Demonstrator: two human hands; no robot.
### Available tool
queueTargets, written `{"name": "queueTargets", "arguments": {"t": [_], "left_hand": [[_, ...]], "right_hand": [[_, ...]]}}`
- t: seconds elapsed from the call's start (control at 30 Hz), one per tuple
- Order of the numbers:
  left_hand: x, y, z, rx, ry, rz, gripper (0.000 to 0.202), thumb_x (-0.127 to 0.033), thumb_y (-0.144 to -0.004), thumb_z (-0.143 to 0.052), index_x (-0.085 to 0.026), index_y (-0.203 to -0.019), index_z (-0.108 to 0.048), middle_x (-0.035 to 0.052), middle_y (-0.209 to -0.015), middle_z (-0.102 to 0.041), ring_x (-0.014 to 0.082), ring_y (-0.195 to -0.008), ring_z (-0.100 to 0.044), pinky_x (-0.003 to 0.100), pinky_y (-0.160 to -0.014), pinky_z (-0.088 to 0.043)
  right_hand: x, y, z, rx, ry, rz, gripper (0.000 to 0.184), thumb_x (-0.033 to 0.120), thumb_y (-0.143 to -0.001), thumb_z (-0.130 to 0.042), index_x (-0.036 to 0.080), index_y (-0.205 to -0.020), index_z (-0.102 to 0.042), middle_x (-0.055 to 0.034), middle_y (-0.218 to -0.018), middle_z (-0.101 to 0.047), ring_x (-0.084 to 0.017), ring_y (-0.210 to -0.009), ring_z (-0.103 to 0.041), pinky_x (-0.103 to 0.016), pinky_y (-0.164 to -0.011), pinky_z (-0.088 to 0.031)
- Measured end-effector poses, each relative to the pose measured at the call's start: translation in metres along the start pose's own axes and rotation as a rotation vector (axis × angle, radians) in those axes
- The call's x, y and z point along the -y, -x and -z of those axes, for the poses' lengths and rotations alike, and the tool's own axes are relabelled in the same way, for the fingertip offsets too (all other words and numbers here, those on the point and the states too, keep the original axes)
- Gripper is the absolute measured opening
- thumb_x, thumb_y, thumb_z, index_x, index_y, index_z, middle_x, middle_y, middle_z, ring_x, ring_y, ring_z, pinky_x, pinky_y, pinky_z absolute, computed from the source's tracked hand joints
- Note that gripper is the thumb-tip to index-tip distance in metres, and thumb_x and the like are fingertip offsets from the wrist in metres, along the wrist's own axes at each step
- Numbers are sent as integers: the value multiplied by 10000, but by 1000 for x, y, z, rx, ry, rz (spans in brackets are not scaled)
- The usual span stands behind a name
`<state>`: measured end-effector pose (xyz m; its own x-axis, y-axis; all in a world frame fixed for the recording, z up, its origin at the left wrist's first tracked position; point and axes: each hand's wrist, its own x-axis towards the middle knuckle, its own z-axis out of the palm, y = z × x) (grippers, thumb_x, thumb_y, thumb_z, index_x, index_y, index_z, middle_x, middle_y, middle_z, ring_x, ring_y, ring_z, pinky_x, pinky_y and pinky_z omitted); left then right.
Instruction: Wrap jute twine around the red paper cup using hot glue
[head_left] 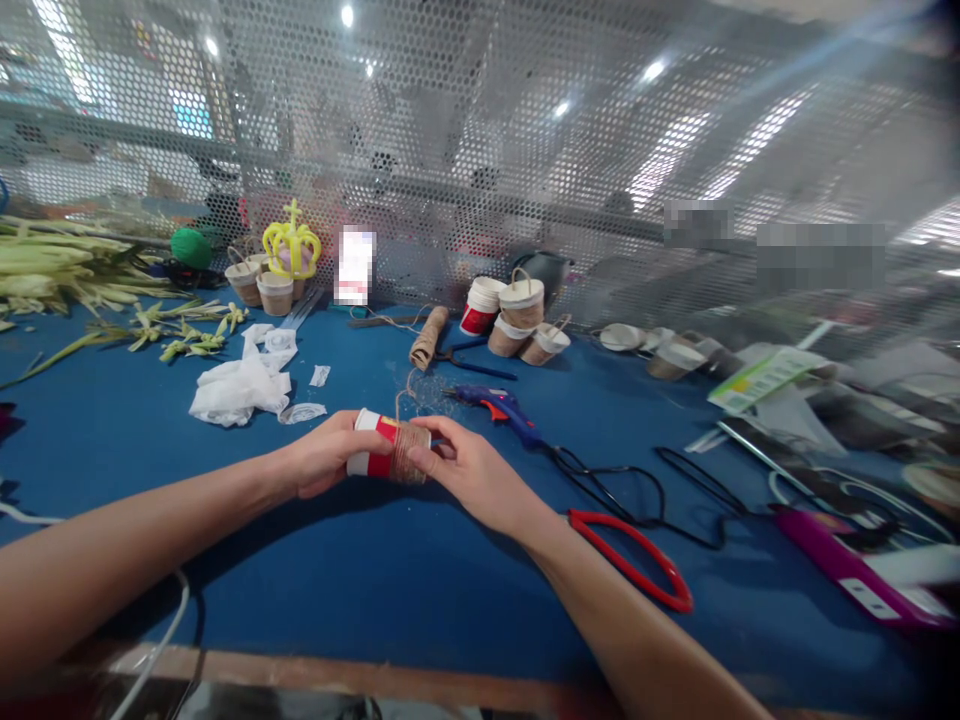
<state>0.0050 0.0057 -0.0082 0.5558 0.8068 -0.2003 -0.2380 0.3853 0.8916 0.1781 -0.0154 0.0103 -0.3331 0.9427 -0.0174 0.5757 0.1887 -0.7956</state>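
A red and white paper cup (379,446), lying on its side and partly wrapped in brown twine, is held above the blue table (360,570). My left hand (322,455) is closed round its rim end. My right hand (469,468) pinches the twine-wrapped end with thumb and fingers. A strand of twine runs up from the cup to a twine spool (427,338) lying further back.
A blue glue gun (499,408) with a black cord lies just right of the cup. Red-handled scissors (634,555) sit by my right forearm. Twine-wrapped cups (517,315), white tissue (240,385), green leaves (67,270) and a yellow crown (292,245) lie towards the mesh wall.
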Motion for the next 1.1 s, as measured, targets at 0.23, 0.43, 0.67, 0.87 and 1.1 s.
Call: {"name": "queueTargets", "arguments": {"t": [0.23, 0.43, 0.67, 0.87, 1.1], "left_hand": [[0, 0, -2, -37, -14, 2, 147, -126, -589, -612, -102, -728, -652, 18, -635, -665, 106, -571, -576, 195, -579, -424], [0, 1, -4, -42, -15, -11, 154, -133, -584, -619, -102, -733, -648, 19, -626, -660, 100, -556, -569, 191, -563, -411], [-4, 1, -1, 26, 50, 37, 203, -103, -563, -624, -101, -763, -654, 48, -691, -683, 126, -619, -595, 223, -636, -430], [-5, 3, -1, 78, 37, 41, 292, -63, -537, -622, -85, -826, -659, 67, -755, -692, 144, -682, -603, 245, -707, -432], [-4, 2, -3, 65, 8, 23, 284, -80, -555, -616, -82, -836, -659, 70, -755, -686, 152, -685, -604, 249, -699, -436]], "right_hand": [[1, 0, -1, -8, -2, 6, 343, 374, -784, -504, 160, -1052, -492, -85, -954, -623, -187, -811, -596, -334, -714, -463], [3, 1, -1, 4, -31, -9, 352, 371, -782, -503, 150, -1055, -484, -91, -970, -617, -188, -827, -599, -332, -731, -469], [-1, 0, 3, 18, -94, -18, 374, 416, -789, -485, 155, -1057, -500, -95, -995, -618, -201, -843, -604, -347, -732, -477], [-2, 0, 4, 35, -132, -42, 381, 415, -790, -486, 150, -1064, -489, -103, -1022, -611, -205, -866, -605, -362, -759, -480], [0, 1, 4, 39, -131, -48, 368, 403, -798, -479, 156, -1070, -477, -115, -1025, -610, -215, -871, -605, -384, -768, -475]]}}
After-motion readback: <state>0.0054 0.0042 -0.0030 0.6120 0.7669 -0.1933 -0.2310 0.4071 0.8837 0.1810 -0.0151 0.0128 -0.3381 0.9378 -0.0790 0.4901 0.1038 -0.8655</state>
